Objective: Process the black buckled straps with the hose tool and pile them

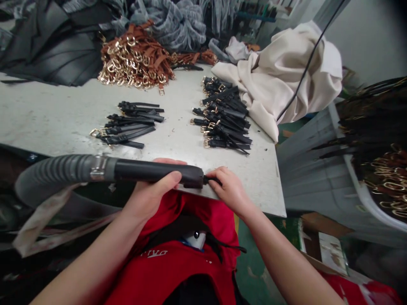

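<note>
Red cloth (149, 271) with white lettering covers the person's front at the bottom of the view. Just beyond it, the left grip (151, 192) is wrapped around a black tube (149, 170), thumb on top; a ribbed grey hose (63, 167) joins the tube's left end at a metal band (98, 167). At the tube's other end, the right grip (233, 190) has thumb and fingers pinched together on a small black piece (212, 179), which lies between the fingertips and the tube's mouth; I cannot tell whether it reaches inside. On the counter (181, 144) beyond lie a smaller left bunch of black straps (132, 127), a larger right bunch (225, 114) and, farther back, a brown buckled pile (140, 59).
</note>
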`<state>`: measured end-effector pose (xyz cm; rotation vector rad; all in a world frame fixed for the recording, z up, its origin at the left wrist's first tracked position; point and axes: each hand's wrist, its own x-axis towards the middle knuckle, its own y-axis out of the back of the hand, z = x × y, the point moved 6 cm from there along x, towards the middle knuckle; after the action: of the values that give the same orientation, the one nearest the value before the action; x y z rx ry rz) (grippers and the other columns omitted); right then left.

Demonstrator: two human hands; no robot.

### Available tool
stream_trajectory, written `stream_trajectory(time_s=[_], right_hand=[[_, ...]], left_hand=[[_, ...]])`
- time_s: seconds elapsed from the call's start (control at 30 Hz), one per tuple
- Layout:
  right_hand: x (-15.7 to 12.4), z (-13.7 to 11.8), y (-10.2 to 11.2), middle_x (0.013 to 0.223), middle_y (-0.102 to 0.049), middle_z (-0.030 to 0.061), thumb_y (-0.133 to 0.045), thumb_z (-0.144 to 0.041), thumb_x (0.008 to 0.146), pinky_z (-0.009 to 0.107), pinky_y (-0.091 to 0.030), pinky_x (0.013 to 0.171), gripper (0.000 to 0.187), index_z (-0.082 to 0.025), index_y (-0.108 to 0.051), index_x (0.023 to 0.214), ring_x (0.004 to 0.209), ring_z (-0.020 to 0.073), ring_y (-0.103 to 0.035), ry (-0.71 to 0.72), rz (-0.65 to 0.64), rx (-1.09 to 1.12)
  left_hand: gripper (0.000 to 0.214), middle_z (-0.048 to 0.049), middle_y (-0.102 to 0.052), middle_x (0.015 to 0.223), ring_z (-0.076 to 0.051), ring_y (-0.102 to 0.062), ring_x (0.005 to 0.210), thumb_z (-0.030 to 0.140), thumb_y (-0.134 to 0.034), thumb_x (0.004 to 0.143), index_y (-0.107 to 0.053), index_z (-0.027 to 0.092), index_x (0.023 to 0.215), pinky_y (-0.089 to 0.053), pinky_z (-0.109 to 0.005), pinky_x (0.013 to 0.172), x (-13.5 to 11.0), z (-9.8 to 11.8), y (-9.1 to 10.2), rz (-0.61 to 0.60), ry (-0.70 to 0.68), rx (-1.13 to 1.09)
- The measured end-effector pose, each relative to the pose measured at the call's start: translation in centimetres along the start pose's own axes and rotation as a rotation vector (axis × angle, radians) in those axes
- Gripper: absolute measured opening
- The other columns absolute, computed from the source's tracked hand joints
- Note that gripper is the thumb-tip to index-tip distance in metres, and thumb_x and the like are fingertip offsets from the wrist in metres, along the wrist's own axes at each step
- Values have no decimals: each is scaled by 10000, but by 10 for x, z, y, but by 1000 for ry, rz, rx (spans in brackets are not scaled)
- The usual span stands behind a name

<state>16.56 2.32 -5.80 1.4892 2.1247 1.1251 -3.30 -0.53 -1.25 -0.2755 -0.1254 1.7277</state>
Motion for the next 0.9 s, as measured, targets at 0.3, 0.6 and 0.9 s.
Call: stream_trajectory(time_s=[0.3,0.6,0.9], right_hand=[[-1,2,-3,934,-659,92,-556,-121,849,387,-487,820,172,-182,-655,975,918,244,-611,-13,3,-27],[-3,4,-3,937,-656,84,-540,-154,858,372,-484,818,211,-194,-646,1036,908,231,-613,-36,13,-68],[-3,0,-2,954,-645,92,-569,-232,871,391,-489,815,212,-203,-678,1051,917,245,-612,18,3,-112]], left_hand=[[226,-47,-729,811,-184,-626,669,333,-788,654,-716,187,811,-503,-274,560,10,7,2,26,-40,103],[236,-34,-731,807,-196,-638,702,352,-796,660,-716,202,823,-519,-296,613,9,15,20,-27,-14,116],[252,-43,-747,849,-180,-662,703,330,-811,652,-701,193,833,-526,-269,591,2,5,20,15,-55,-49]])
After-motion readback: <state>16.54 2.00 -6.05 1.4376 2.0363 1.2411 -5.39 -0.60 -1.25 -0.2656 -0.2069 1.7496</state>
